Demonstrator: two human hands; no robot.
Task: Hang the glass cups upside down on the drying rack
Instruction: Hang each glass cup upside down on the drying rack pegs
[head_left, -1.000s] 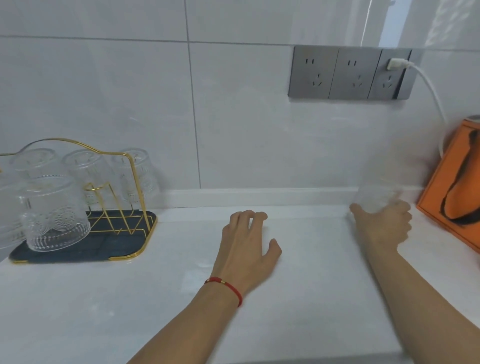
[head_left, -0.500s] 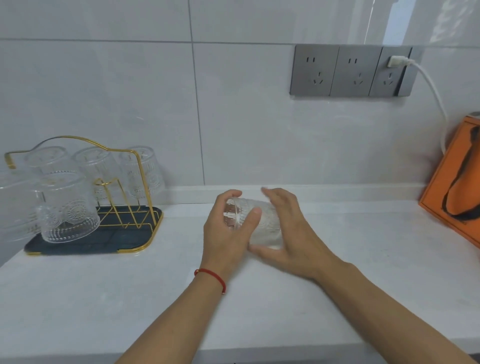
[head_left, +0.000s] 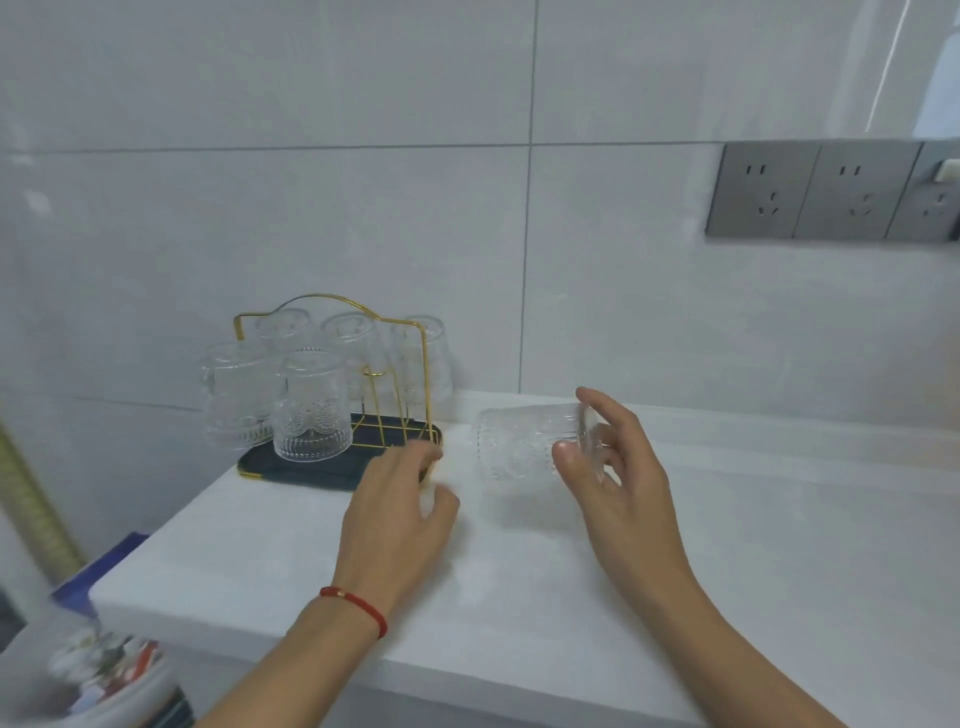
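The right hand (head_left: 618, 483) holds a glass cup (head_left: 524, 447) on its side. The left hand (head_left: 400, 514) is loose and holds nothing, near the rack (head_left: 415, 364).

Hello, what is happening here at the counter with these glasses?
A person is hanging glass cups upside down on a gold wire drying rack that stands on a dark tray at the back of the white counter. Five cups already sit inverted on it. The right hand holds one more patterned glass cup tipped on its side, just right of the rack. The left hand, with a red string bracelet, is open and empty beside the tray's corner.
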